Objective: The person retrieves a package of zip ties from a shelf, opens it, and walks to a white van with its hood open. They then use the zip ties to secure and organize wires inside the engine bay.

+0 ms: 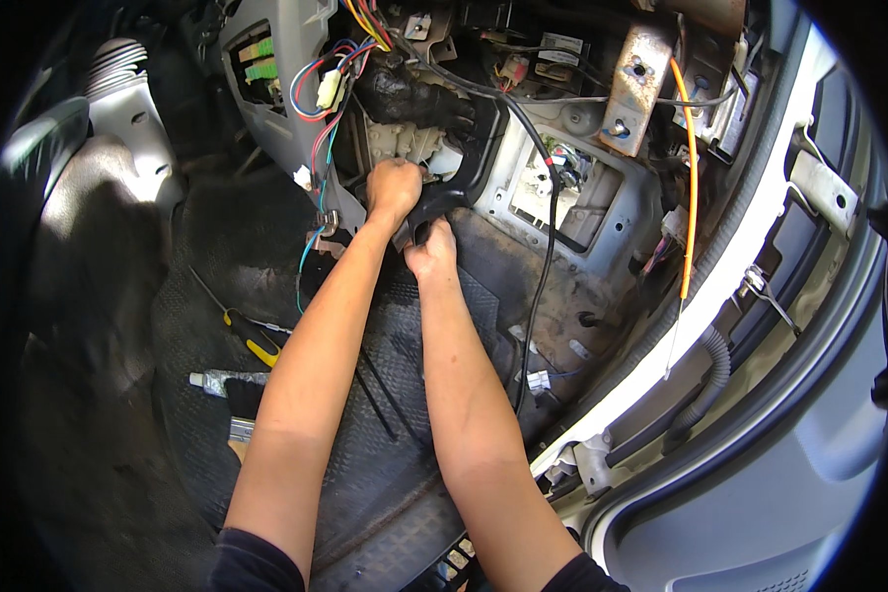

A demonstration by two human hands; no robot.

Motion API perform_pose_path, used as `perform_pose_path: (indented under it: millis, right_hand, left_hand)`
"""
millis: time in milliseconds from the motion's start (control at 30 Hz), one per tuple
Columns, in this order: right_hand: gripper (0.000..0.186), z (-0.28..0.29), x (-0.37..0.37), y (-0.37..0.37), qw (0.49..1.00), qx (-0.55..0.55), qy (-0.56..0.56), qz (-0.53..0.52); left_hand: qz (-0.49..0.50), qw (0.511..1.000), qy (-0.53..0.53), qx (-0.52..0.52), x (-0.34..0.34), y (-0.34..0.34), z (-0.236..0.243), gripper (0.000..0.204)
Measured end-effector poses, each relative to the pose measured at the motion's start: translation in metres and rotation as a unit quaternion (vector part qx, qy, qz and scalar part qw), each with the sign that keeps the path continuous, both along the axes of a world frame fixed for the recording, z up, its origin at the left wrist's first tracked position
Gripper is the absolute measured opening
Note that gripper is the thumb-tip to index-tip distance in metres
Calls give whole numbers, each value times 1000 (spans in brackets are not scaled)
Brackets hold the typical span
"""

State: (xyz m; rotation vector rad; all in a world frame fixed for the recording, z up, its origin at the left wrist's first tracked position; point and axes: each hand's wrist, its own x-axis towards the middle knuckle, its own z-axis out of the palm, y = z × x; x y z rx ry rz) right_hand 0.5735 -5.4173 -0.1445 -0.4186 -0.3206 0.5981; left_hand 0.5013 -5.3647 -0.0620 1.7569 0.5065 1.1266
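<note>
A black rubber floor mat was seen nearest, crossed by both forearms. On its left edge lay a yellow-handled screwdriver and a silver tube. Further in, the right hand was closed around the lower end of a curved black bracket, fingers wrapped on it. Just above, the left hand was clenched into a fist on the same bracket's upper part. Beyond, coloured wires and an orange cable hung under the stripped dashboard.

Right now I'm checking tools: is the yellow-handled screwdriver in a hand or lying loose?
Lying loose: the yellow-handled screwdriver rests on the black floor mat, left of both forearms.
</note>
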Motion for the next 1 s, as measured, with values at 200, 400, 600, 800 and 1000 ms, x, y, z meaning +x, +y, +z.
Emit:
perform_pose_path:
  millis: [200,400,600,800,1000]
  right_hand:
    - [32,-1,0,-1,1000,-11,-12,8]
    - [33,-4,6,0,1000,-18,-11,17]
    - [31,-7,9,1,1000,-20,-13,8]
    - [27,-7,6,-2,1000,-17,-12,-6]
    - [23,-4,3,-2,1000,-23,-8,-3]
  left_hand:
    - [-24,999,17,22,3,2,-1,33]
    - [-39,999,-8,34,10,3,-6,19]
    - [-55,998,-27,33,13,4,-7,17]
    - [-87,995,-49,27,14,4,-8,17]
    - [-44,998,-29,45,17,8,-8,18]
